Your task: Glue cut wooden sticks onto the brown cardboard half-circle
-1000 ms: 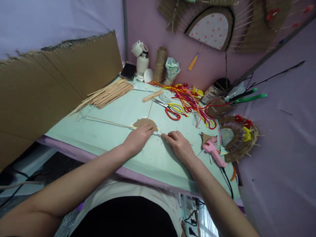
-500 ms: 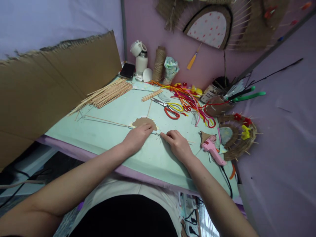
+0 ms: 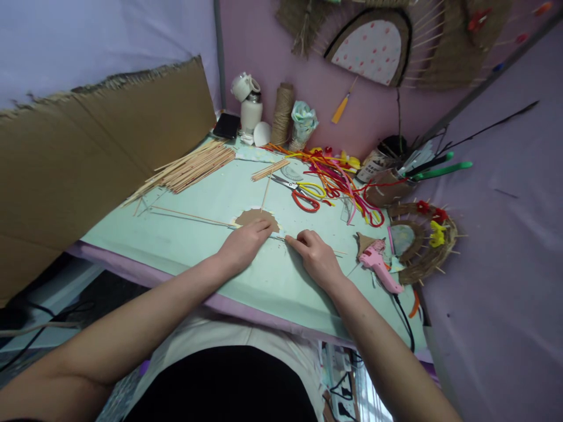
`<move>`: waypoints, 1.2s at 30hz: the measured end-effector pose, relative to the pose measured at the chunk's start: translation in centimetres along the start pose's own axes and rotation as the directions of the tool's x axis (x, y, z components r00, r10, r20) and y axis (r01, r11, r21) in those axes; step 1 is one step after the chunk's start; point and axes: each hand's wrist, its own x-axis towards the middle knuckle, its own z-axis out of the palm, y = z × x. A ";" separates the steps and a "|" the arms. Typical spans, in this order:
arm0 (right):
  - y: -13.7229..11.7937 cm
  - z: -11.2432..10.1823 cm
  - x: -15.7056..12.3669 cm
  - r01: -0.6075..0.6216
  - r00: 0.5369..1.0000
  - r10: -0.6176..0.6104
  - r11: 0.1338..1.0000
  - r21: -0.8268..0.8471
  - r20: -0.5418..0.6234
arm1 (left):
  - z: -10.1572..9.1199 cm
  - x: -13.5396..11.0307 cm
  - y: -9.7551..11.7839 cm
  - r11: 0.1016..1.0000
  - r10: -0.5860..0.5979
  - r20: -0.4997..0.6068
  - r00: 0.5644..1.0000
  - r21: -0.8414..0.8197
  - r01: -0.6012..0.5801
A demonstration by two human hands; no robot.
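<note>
Mint-green mat spread over a table in a corner of lilac walls; items are listed from the middle outward

Card: brown, half-round, laid flat at mid-mat, touched by the fingers of both hands' nearer side. It is pinned at its near edge by the left hand, which is spread flat, palm down, closed on nothing; the pressure seems meant to stop the card sliding.

Stick: thin, laid along the card's straight edge and run rightward under the right hand. The fingers are curled, with their tips set on the stick just beside the left fingertips; whether it is pinched or merely pressed cannot be told. The hands are kept close together, likely so that stick and card are held in line.

Long stick: laid from the card's left end out across the mat.

Bundle: many sticks, heaped at far left, well apart from the hands.

Scissors and pipe cleaners: laid beyond the card.

Glue gun: pink, laid on its side just right of the right hand, probably for quick reach.

Woven ring: bristling with sticks, at the right edge.

Cardboard sheet: propped along the left.

Twine and flask: stood in the far corner, out of the way
</note>
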 end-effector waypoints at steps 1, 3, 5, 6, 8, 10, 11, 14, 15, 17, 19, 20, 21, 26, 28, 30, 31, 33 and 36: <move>0.0 0.0 0.0 -0.003 1.000 0.003 1.000 -0.003 -0.001 | 0.0 0.0 0.0 1.000 0.001 0.003 1.000 0.000 -0.001; -0.1 0.0 0.0 -0.005 1.000 0.005 1.000 -0.007 -0.002 | -0.1 0.1 0.0 1.000 -0.003 0.011 1.000 0.004 0.003; -0.1 0.0 0.1 -0.006 1.000 0.006 1.000 -0.005 -0.002 | -0.1 0.1 0.1 1.000 -0.011 0.014 1.000 0.008 0.011; -0.1 0.0 0.1 -0.007 1.000 0.007 1.000 -0.003 -0.003 | -0.2 0.1 0.1 1.000 -0.014 0.013 1.000 0.010 0.013; 0.0 0.0 0.1 -0.007 1.000 0.007 1.000 0.004 -0.002 | -0.2 0.1 0.2 1.000 -0.009 0.008 1.000 0.016 0.009; 0.0 0.0 0.1 -0.010 1.000 0.010 1.000 0.010 0.002 | -0.3 0.2 0.2 1.000 0.000 0.007 1.000 0.021 0.000; 0.0 0.0 0.1 -0.013 1.000 0.013 1.000 0.016 0.005 | -0.4 0.2 0.3 1.000 0.002 0.008 1.000 0.024 -0.002; 0.0 0.0 0.0 -0.029 0.999 0.028 0.999 0.045 0.022 | -0.5 0.2 0.3 0.999 -0.004 0.012 1.000 0.033 0.003; 0.0 0.0 0.0 -0.035 0.999 0.034 0.998 0.057 0.029 | -0.5 0.2 0.3 0.999 -0.004 0.013 1.000 0.034 0.004; 0.0 0.0 0.1 -0.049 0.998 0.046 0.996 0.074 0.041 | -0.5 0.2 0.2 1.000 -0.003 0.009 1.000 0.031 0.003; 0.0 -0.1 0.1 -0.062 0.997 0.058 0.994 0.085 0.050 | -0.4 0.2 0.2 1.000 0.001 0.004 1.000 0.020 -0.001; -0.1 -0.1 0.1 -0.068 0.997 0.063 0.993 0.093 0.054 | -0.4 0.2 0.1 1.000 0.001 0.002 1.000 0.013 -0.001; -0.1 -0.2 0.2 -0.077 0.996 0.071 0.992 0.103 0.058 | -0.4 0.2 0.1 1.000 0.000 0.004 1.000 0.006 0.000; -0.5 -0.8 0.5 -0.152 0.986 0.134 0.966 0.208 0.098 | -0.4 0.2 0.2 1.000 -0.017 0.018 1.000 -0.004 0.017; -0.6 -0.9 0.6 -0.211 0.975 0.186 0.943 0.257 0.118 | -0.4 0.2 0.2 1.000 -0.025 0.030 0.999 0.002 0.025; -0.7 -0.9 0.6 -0.262 0.964 0.234 0.920 0.291 0.127 | -0.4 0.3 0.2 1.000 -0.030 0.048 0.998 0.001 0.030; -0.7 -0.9 0.5 -0.277 0.960 0.250 0.913 0.300 0.126 | -0.4 0.3 0.2 0.999 -0.032 0.054 0.998 -0.002 0.032; -0.8 -0.9 0.5 -0.286 0.958 0.262 0.910 0.299 0.119 | -0.4 0.2 0.1 0.999 -0.036 0.055 0.998 -0.008 0.036; -0.8 -0.7 0.4 -0.253 0.967 0.237 0.938 0.238 0.093 | -0.2 0.2 0.0 0.999 -0.042 0.036 0.998 -0.028 0.043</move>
